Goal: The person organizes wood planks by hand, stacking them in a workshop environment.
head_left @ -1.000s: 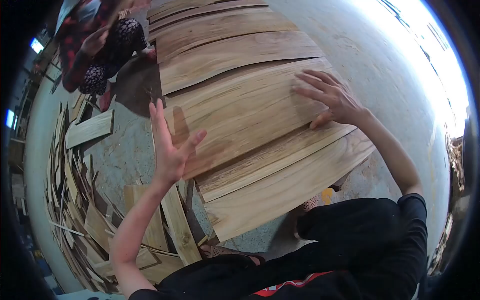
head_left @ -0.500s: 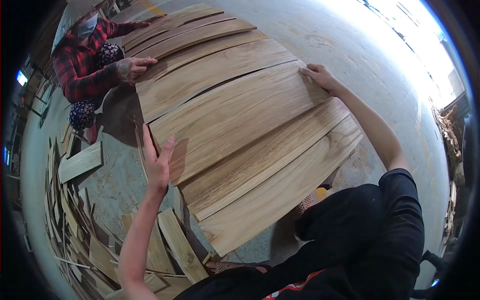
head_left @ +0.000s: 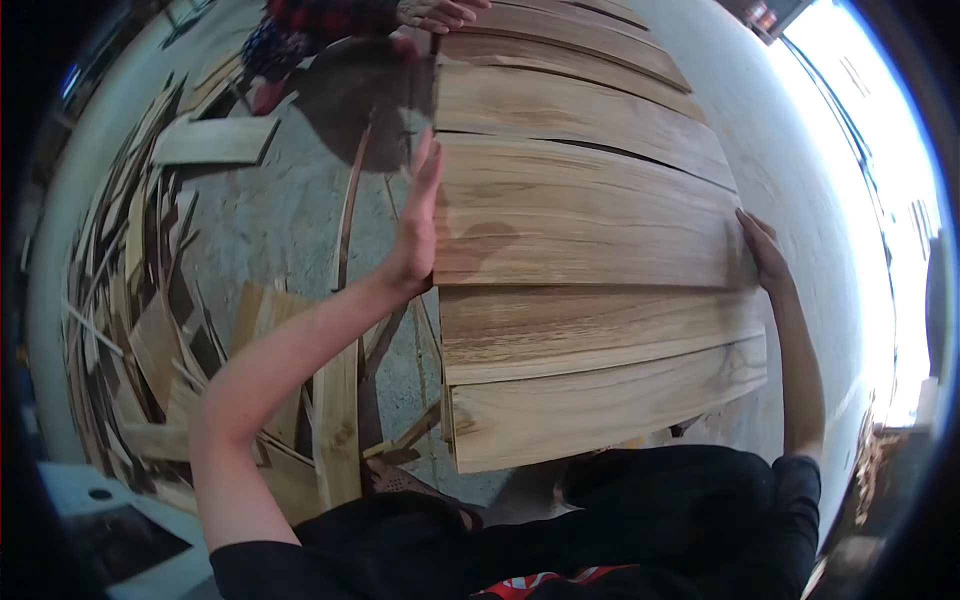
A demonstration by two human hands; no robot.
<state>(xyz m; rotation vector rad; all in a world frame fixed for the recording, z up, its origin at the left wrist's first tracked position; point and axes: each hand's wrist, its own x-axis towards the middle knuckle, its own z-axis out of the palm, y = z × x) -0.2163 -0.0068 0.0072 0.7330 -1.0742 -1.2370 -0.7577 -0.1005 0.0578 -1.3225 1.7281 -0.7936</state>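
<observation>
A stack of pale, grained wooden planks lies in overlapping rows in front of me. My left hand is held upright against the left end of a wide plank, its fingers straight and the palm turned to the wood. At the opposite end of that plank is my right hand, its fingers stretched along the edge and partly hidden. Closer to my body, a lower plank lies at the near edge of the stack. Narrow dark gaps show between some rows.
Another person's hand is at the far left of the stack, beside a red plaid sleeve. Loose wood strips are heaped on the floor at left, near a short board. A long board lies by my foot.
My view has turned, so the stack appears squarer and further right. Both my hands stay at the plank's ends. The other person has shifted toward the top edge of view.
</observation>
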